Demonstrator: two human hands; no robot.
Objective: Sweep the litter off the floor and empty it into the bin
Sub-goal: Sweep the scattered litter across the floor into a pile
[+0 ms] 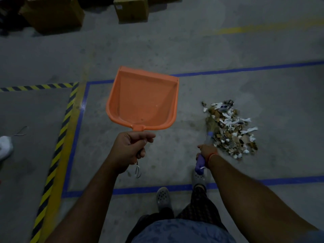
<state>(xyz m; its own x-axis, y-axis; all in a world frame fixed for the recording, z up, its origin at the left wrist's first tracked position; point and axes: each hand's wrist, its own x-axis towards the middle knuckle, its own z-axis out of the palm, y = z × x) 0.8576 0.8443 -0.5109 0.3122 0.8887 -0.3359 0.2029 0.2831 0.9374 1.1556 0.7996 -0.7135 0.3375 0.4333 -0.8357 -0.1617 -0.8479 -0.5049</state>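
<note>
My left hand (130,149) grips the handle of an orange dustpan (143,99), held above the floor with its mouth pointing away from me; the pan looks empty. My right hand (206,152) grips the purple handle of a short broom (200,163), whose bristles (211,123) touch the left edge of a litter pile (231,128). The pile is torn white paper and brown scraps heaped on the grey concrete floor to the right of the dustpan. No bin is in view.
Blue floor tape (245,69) outlines the rectangle I stand in. Yellow-black hazard tape (57,142) runs along its left. Cardboard boxes (131,8) stand at the far edge. A white object (5,148) lies at the left border. My grey clogs (163,199) stand on the near blue line.
</note>
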